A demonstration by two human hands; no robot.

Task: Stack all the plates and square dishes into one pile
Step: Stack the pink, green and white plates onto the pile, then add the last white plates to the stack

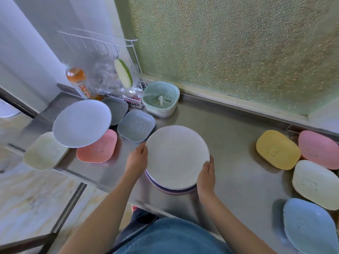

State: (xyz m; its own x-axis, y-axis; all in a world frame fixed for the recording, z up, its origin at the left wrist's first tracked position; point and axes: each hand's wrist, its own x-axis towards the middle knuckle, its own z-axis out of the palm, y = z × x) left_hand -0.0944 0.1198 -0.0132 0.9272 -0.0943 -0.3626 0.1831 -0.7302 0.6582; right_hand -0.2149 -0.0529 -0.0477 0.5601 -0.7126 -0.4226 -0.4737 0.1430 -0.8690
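Observation:
A cream round plate (177,155) tops a low pile of round plates at the middle of the steel counter (229,136). My left hand (136,160) holds its left rim and my right hand (207,174) holds its right rim. To the left, a pale blue round plate (81,123) rests tilted over a pink square dish (98,148) and a cream square dish (44,151). Behind these lie a grey round plate (115,110) and a grey-blue square dish (136,125). At the right lie yellow (278,149), pink (319,148), cream (315,183) and blue (310,225) square dishes.
A mint lidded strainer tub (161,99) stands at the back by the frosted window. A white wire rack (110,52) with a hanging sponge, crumpled clear plastic and an orange bottle (78,82) fills the back left corner. The counter's front edge runs close to my body.

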